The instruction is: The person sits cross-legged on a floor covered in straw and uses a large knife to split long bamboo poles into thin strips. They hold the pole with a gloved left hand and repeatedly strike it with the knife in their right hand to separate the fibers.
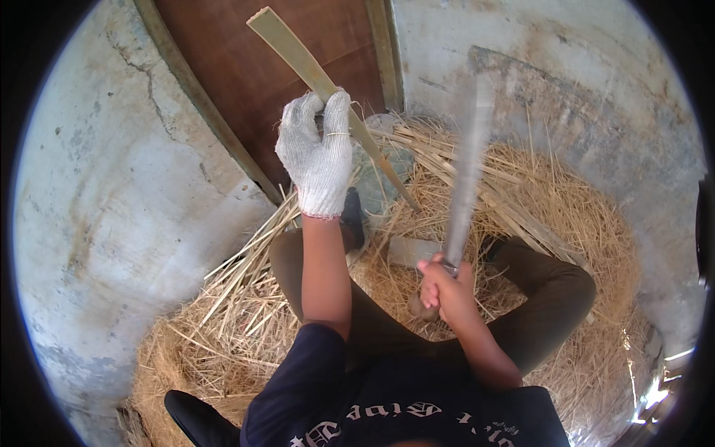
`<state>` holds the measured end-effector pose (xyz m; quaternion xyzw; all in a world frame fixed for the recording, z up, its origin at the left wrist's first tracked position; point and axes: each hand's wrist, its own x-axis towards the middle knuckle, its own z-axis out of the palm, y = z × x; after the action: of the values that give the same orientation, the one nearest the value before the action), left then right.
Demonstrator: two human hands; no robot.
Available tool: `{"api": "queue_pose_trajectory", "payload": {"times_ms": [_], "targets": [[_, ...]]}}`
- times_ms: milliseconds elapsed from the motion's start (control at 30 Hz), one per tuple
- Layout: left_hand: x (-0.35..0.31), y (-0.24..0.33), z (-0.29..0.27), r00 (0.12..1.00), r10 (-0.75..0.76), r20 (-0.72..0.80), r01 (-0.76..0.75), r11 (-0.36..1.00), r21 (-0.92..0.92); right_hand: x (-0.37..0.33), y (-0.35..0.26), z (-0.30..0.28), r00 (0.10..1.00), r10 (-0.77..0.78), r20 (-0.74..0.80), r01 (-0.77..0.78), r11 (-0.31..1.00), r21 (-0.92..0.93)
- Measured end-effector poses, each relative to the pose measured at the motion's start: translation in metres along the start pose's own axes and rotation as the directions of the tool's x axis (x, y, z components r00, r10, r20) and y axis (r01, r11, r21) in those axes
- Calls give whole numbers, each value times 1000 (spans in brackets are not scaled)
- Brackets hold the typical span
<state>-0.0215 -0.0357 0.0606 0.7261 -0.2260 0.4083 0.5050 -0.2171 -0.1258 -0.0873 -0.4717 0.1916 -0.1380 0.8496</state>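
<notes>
Long knife point(467, 167): was blurred above your right hand point(448, 289)
Strip point(296, 57): your left hand point(316, 153) hid part
Shirt point(439, 366): was cut off

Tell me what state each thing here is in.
Flat strip: held aslant
Long knife: unsheathed, blade blurred
Left hand: gloved, pinching the strip
Right hand: bare, closed round the knife's handle
Door: seemingly shut
Left wall: cracked
Shavings: loose, heaped
</notes>
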Motion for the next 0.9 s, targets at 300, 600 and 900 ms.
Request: {"api": "queue_pose_trajectory", "payload": {"times_ms": [300, 600, 900], "targets": [[-8, 15, 3, 999, 5, 33, -7, 998, 59, 47, 65, -25, 987, -160, -26, 99, 720, -687], [3, 0, -5, 983, -178, 49, 182, 979, -94, 16, 25, -16, 946, -317, -61, 302, 936, -181], [1, 7, 0, 993, -108, 56, 111, 993, -48, 45, 73, -33, 971, -238, -13, 154, 669, -727]]}}
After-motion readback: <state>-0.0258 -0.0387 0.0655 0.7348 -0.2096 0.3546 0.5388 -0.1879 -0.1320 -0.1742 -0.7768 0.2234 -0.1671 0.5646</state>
